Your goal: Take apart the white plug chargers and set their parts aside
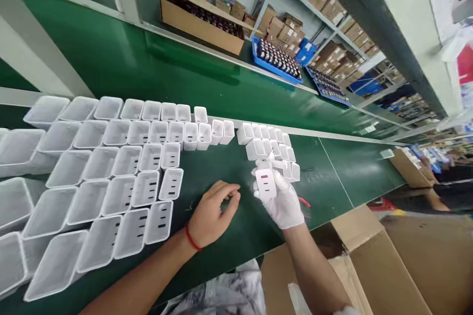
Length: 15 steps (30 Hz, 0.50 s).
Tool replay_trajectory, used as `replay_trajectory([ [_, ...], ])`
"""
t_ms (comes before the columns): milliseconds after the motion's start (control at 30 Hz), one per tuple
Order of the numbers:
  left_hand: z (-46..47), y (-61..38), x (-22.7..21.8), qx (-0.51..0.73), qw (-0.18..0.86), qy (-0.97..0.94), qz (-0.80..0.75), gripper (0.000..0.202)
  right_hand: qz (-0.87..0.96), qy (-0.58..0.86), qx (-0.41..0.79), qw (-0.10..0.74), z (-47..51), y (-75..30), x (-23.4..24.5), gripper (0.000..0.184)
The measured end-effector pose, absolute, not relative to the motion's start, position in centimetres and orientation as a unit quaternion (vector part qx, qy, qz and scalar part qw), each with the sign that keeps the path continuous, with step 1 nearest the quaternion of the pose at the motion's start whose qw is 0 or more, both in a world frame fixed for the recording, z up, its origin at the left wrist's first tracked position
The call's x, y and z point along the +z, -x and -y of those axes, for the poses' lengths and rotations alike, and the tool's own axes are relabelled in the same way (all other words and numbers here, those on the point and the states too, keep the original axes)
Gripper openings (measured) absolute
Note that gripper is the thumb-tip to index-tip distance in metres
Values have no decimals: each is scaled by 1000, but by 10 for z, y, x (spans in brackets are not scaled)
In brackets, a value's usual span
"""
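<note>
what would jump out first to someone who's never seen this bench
Probably the rows of open white casings filling the left side of the green bench, with a smaller cluster right of centre. Next, the right hand, in a white glove, holding a white casing with its slotted face showing, while the bare left hand wears a red cord at the wrist.

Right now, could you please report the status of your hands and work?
Gloved right hand holding white slotted housing. Left hand, nothing visible held. More housings close beyond right hand.
</note>
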<state>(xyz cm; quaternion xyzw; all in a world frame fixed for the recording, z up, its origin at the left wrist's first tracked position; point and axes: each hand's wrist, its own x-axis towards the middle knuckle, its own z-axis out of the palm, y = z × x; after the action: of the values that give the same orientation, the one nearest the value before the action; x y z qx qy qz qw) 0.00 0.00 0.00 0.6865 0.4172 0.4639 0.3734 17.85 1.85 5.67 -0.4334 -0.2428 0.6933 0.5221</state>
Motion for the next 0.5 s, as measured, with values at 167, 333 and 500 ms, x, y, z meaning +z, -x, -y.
replay_trajectory([
  [167, 1, -5, -2, 457, 369, -686, -428, 18, 305, 472, 656, 504, -26, -171, 63, 32],
  [333, 3, -8, -10, 443, 371, -696, -426, 19, 467, 558, 460, 510, -46, -162, 72, 38],
  [500, 8, -12, -13, 413, 318, -733, -436, 18, 616, 597, 277, 432, -104, -173, 83, 43],
])
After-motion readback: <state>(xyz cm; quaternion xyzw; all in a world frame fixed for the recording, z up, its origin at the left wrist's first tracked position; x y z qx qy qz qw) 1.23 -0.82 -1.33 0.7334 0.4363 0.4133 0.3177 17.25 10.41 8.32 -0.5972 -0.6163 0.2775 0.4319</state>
